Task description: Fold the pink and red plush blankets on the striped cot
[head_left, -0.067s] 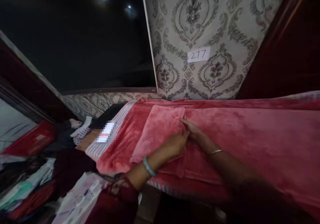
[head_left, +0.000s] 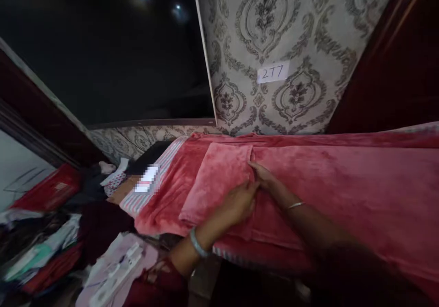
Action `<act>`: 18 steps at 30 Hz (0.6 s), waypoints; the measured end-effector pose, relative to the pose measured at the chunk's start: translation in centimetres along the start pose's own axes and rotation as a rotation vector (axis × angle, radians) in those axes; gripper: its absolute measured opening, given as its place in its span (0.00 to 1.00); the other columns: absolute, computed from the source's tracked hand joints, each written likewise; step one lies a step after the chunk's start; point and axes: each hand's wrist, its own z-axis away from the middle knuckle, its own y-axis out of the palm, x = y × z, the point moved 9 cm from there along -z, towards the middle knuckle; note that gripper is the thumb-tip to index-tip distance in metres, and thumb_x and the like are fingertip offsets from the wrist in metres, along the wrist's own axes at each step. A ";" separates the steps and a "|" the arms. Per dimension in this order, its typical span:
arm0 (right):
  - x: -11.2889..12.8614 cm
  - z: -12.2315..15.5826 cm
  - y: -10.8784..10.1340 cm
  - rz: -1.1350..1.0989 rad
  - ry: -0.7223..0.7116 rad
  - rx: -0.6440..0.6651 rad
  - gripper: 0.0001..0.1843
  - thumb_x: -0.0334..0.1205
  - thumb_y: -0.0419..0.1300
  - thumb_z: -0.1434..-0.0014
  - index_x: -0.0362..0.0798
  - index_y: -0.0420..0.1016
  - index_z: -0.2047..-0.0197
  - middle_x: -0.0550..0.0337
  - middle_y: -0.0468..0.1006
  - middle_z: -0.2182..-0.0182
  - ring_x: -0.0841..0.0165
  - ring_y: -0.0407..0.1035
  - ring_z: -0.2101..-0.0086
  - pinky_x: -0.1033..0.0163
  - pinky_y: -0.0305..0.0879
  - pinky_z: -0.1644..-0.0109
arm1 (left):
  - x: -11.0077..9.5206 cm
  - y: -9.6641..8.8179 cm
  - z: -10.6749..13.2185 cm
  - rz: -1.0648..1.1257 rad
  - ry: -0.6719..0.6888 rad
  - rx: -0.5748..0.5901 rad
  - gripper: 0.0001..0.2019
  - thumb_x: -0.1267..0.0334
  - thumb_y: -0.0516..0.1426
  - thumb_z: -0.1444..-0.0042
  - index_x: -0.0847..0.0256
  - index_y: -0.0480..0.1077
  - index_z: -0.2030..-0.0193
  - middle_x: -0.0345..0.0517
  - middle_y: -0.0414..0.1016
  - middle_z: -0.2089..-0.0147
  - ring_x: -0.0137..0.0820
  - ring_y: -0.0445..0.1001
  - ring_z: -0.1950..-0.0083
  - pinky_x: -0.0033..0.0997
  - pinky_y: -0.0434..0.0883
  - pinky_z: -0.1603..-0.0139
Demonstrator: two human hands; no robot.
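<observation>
A red plush blanket (head_left: 343, 179) lies spread over a bed, with one corner folded back into a flap (head_left: 219, 179). My left hand (head_left: 238, 201) rests on the flap's near right edge with its fingers curled into the fabric. My right hand (head_left: 264, 176) lies just beyond it, fingers pinching the flap's right edge near the fold. Both wrists wear bangles.
A striped sheet (head_left: 161, 179) shows under the blanket's left end. Piles of clothes and papers (head_left: 68, 243) crowd the lower left. Behind the bed is a patterned wall with a paper label reading 277 (head_left: 273, 72), a dark screen (head_left: 103, 55) and a dark wooden panel (head_left: 394, 60).
The view has shifted slightly; my left hand has slid a little left and down along the flap. My right hand stays on the flap's edge.
</observation>
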 end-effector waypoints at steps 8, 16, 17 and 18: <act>2.3 -1.4 -2.4 0.238 -0.178 -0.235 0.21 0.29 0.64 0.56 0.48 0.79 0.56 0.60 0.85 0.65 0.59 0.79 0.60 0.49 0.72 0.42 | 0.3 0.9 8.8 -0.202 -0.147 -0.334 0.35 0.57 0.65 0.43 0.63 0.61 0.31 0.60 0.72 0.40 0.52 0.71 0.43 0.55 0.71 0.45; 1.3 -0.8 -3.8 0.233 -0.093 -0.271 0.20 0.31 0.61 0.51 0.48 0.78 0.53 0.60 0.83 0.69 0.62 0.77 0.69 0.54 0.78 0.55 | -2.6 2.9 10.4 -0.239 0.064 -0.496 0.21 0.67 0.56 0.36 0.60 0.66 0.36 0.58 0.71 0.43 0.44 0.71 0.46 0.45 0.72 0.50; 1.3 -0.6 -3.9 0.232 -0.085 -0.270 0.19 0.31 0.61 0.50 0.48 0.78 0.53 0.59 0.83 0.69 0.62 0.76 0.70 0.54 0.78 0.57 | -2.6 3.2 10.3 -0.251 0.079 -0.480 0.21 0.67 0.57 0.37 0.59 0.67 0.37 0.59 0.70 0.41 0.46 0.70 0.45 0.46 0.72 0.50; 1.2 -0.5 -4.0 0.231 -0.079 -0.271 0.19 0.32 0.61 0.50 0.48 0.77 0.53 0.59 0.83 0.69 0.62 0.76 0.71 0.54 0.78 0.58 | -2.5 3.5 10.3 -0.255 0.084 -0.464 0.22 0.67 0.58 0.38 0.59 0.67 0.36 0.60 0.68 0.39 0.48 0.70 0.43 0.48 0.72 0.49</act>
